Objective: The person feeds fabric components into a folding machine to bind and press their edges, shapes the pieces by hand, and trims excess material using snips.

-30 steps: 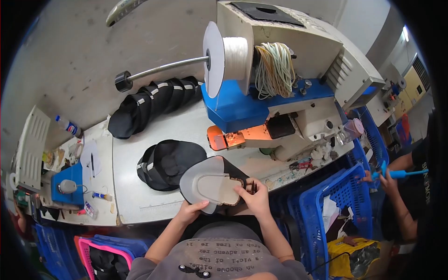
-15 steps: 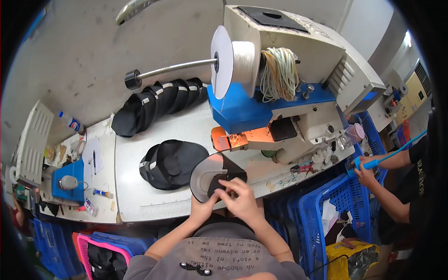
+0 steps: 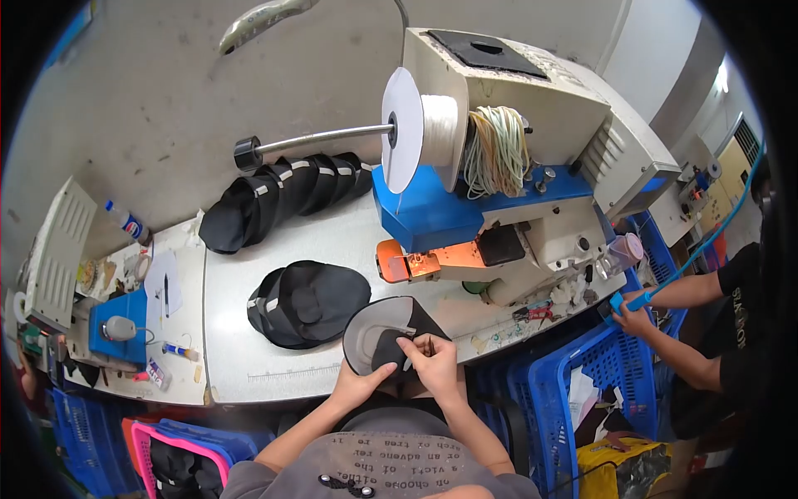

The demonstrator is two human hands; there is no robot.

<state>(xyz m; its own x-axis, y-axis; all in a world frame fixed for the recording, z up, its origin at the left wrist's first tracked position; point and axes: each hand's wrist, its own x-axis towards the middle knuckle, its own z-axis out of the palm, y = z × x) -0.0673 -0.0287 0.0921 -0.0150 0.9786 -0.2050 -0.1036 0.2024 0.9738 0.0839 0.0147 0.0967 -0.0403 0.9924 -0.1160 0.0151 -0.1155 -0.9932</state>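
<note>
Close to my body, at the table's front edge, I hold a black curved fabric piece (image 3: 360, 333) with a pale grey inner side and a black flap. My left hand (image 3: 362, 387) grips its lower left edge, thumb on the inside. With bent fingers my right hand (image 3: 434, 362) pinches the flap on the right; whether it also holds something small cannot be made out. Just left of the held piece lie nested black pieces (image 3: 320, 299) of similar shape. Farther back, a long row of black pieces (image 3: 274, 195) with small white tabs leans along the wall.
A sewing machine (image 3: 428, 220) with a blue head and orange-lit plate stands behind my hands. Its thread spool (image 3: 438, 130) sticks out on a rod. Blue crates (image 3: 544, 399) and a pink-rimmed basket (image 3: 143, 445) flank me. At right, a person's hands (image 3: 636, 314) hold a blue tool.
The held piece has turned slightly and sits a little lower in view. My right hand's fingers have shifted on the flap. The head view has tilted up slightly.
</note>
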